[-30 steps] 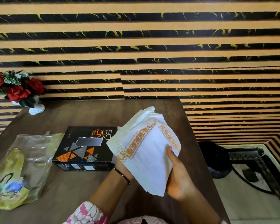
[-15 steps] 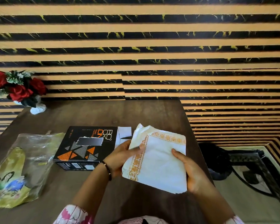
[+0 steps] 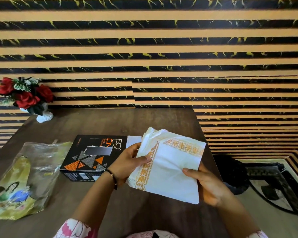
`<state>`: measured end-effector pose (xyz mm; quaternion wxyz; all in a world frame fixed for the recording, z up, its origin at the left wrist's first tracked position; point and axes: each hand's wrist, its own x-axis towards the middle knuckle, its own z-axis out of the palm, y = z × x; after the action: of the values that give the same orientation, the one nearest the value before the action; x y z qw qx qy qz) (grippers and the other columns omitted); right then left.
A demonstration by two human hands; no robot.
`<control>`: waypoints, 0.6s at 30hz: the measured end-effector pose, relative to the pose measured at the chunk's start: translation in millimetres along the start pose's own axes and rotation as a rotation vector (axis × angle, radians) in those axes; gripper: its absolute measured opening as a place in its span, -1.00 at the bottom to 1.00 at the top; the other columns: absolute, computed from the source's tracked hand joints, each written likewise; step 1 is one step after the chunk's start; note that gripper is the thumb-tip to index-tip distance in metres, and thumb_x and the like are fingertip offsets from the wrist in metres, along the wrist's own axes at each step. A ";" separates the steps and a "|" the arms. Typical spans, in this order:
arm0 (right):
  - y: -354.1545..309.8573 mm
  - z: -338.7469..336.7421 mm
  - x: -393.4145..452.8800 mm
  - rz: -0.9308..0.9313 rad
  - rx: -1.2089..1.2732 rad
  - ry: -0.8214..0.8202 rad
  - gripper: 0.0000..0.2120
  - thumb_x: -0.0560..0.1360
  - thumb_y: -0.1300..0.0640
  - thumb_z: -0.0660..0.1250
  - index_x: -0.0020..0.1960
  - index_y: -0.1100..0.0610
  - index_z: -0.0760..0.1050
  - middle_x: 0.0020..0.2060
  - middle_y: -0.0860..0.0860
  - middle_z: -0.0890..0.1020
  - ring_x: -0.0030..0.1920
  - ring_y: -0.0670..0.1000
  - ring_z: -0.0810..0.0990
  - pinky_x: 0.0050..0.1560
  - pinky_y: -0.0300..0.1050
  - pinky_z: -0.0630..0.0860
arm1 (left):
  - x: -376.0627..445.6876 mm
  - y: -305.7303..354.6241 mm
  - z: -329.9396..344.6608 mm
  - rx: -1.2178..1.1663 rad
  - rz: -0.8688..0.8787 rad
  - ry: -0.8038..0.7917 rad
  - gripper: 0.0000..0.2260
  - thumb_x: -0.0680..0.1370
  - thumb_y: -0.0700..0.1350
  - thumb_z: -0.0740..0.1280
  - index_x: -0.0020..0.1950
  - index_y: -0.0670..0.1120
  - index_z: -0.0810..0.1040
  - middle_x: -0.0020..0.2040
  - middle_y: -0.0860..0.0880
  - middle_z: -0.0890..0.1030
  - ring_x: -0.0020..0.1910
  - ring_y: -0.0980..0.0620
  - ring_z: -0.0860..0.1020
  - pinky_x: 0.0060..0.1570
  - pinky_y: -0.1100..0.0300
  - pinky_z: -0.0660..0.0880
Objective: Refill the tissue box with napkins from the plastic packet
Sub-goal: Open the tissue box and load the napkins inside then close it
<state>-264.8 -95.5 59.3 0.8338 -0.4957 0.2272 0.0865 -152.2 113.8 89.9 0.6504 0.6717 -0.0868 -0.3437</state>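
Though near table's edge (image 3: 199, 127), napkins (image 3: 170, 167) (gripped)

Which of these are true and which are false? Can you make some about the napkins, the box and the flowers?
1. Both hands hold the stack of napkins. True: left hand, right hand.
2. The tissue box is white. False: it is black with orange and grey triangles.
3. The plastic packet lies left of the box. True.
4. The red roses stand on the table's right side. False: they stand at its far left corner.
5. The napkins are already inside the box. False: they are held beside it.
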 end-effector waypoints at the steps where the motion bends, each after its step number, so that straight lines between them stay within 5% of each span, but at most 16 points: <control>1: -0.7 -0.8 -0.1 -0.003 0.026 -0.008 -0.45 0.27 0.36 0.44 0.20 0.04 0.45 0.06 0.13 0.66 0.05 0.16 0.64 -0.02 0.08 0.63 | -0.3 1.8 -1.4 0.086 0.021 0.020 -0.73 0.52 -0.19 0.30 0.20 -0.02 0.46 0.08 -0.03 0.63 0.02 -0.03 0.63 0.02 0.04 0.59; 3: -1.4 -3.3 0.7 -0.001 0.072 0.003 -0.56 0.33 0.38 0.36 0.14 0.05 0.47 0.00 0.12 0.66 -0.02 0.14 0.65 -0.15 0.05 0.66 | 3.0 3.8 -8.2 0.357 0.094 0.130 -0.71 0.56 -0.08 0.23 0.28 -0.06 0.41 0.14 -0.02 0.58 0.08 -0.02 0.57 0.13 -0.01 0.53; 7: 3.2 -14.0 8.0 0.019 0.105 0.072 -0.62 0.44 0.44 0.23 0.12 0.04 0.49 0.03 0.13 0.65 0.05 0.18 0.62 -0.09 0.11 0.63 | 25.8 -7.4 -35.5 1.025 0.250 0.408 -0.57 0.56 0.04 0.19 0.38 -0.10 0.31 0.38 -0.13 0.40 0.34 -0.12 0.38 0.32 -0.06 0.31; 12: 13.1 -23.8 15.8 0.061 0.082 0.109 -0.57 0.43 0.44 0.24 0.20 0.06 0.47 0.10 0.15 0.62 0.11 0.20 0.59 -0.07 0.13 0.62 | 45.8 -42.6 -61.5 1.440 0.011 0.299 -0.17 0.37 0.40 0.04 0.50 0.00 -0.08 0.55 -0.03 -0.09 0.52 -0.06 -0.14 0.40 -0.28 -0.20; 18: 23.0 -23.7 20.1 0.001 0.105 0.190 -0.61 0.46 0.41 0.23 0.15 0.03 0.51 0.04 0.13 0.64 0.07 0.19 0.61 -0.04 0.11 0.58 | 36.8 -50.7 -59.2 1.474 0.025 0.278 -0.25 0.46 0.04 0.23 0.50 0.01 -0.18 0.54 -0.03 -0.20 0.52 -0.05 -0.21 0.41 -0.22 -0.27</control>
<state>-262.6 -106.3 22.3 0.8333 -0.4571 0.3099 0.0274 -107.4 148.3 24.9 0.0408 0.9696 -0.2192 -0.1009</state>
